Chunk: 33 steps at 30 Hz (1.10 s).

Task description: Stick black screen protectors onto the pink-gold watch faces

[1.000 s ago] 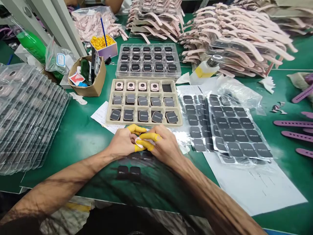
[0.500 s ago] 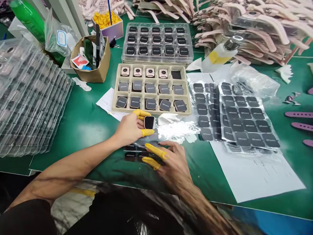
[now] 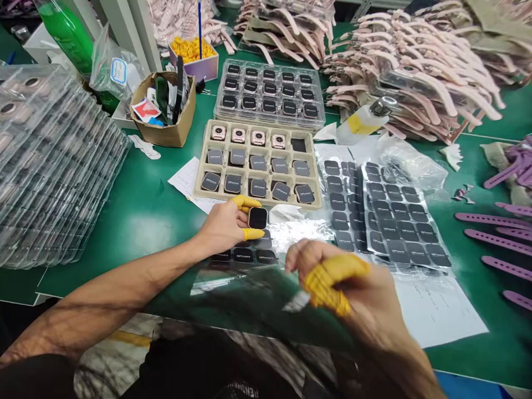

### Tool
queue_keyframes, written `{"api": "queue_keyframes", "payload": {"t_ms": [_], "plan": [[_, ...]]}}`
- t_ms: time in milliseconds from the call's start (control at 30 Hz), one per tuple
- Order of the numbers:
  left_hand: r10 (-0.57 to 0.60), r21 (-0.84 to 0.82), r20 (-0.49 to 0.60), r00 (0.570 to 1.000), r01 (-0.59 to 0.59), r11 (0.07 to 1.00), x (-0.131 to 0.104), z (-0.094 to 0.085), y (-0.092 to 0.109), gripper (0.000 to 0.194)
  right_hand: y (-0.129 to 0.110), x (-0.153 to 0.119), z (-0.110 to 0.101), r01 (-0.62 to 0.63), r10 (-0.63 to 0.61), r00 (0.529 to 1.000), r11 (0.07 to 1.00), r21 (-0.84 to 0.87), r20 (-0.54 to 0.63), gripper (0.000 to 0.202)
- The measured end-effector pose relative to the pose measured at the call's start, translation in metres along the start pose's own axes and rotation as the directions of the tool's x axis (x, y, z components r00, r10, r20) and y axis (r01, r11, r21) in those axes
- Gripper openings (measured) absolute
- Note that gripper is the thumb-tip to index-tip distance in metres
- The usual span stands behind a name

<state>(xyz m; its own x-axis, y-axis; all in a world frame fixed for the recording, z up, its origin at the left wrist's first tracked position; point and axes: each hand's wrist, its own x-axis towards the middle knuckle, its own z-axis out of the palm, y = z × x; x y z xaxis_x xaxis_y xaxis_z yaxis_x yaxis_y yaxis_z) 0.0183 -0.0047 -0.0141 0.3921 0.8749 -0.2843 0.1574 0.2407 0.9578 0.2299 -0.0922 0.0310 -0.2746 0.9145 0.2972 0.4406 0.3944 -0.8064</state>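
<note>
My left hand, with yellow finger cots on thumb and finger, grips the edges of a smartwatch whose dark screen faces up. Beneath that hand lies a clear sheet of black printed stickers, partly covered by my fingers. My right hand, smeared by motion, is raised off the table to the right of the sheet. Its yellow-cotted fingers are bent together, and a small pale piece of film shows at their tips. A beige tray stands just beyond, holding watches, most with dark stickers on top.
More sticker sheets overlap on white paper at the right. Stacked clear trays rise on the left. Behind are a cardboard box, a clear tray of watches, a bottle and pink straps. Purple straps lie far right.
My right hand has lifted from the sticker sheet and moved right, closer to the camera, with a pale piece at its fingertips. My left hand keeps hold of the smartwatch; the view has shifted slightly.
</note>
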Motion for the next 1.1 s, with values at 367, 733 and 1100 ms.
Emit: {"api": "queue_keyframes", "payload": {"t_ms": [367, 733, 1100], "plan": [[-0.018, 0.269, 0.017, 1.0, 0.013, 0.963, -0.005, 0.004, 0.011, 0.052, 0.048, 0.038, 0.032, -0.581, 0.724, 0.688, 0.516, 0.629, 0.043, 0.042], [-0.055, 0.338, -0.007, 0.998, 0.054, 0.94, -0.004, 0.006, 0.012, 0.048, 0.051, 0.033, 0.035, -0.562, 0.71, 0.704, 0.566, 0.603, -0.011, 0.04], [-0.112, 0.212, 0.0, 0.994, 0.109, 0.971, -0.005, 0.005, 0.015, 0.053, 0.054, 0.029, 0.037, -0.466, 0.582, 0.779, 0.787, 0.404, -0.234, 0.047]]}}
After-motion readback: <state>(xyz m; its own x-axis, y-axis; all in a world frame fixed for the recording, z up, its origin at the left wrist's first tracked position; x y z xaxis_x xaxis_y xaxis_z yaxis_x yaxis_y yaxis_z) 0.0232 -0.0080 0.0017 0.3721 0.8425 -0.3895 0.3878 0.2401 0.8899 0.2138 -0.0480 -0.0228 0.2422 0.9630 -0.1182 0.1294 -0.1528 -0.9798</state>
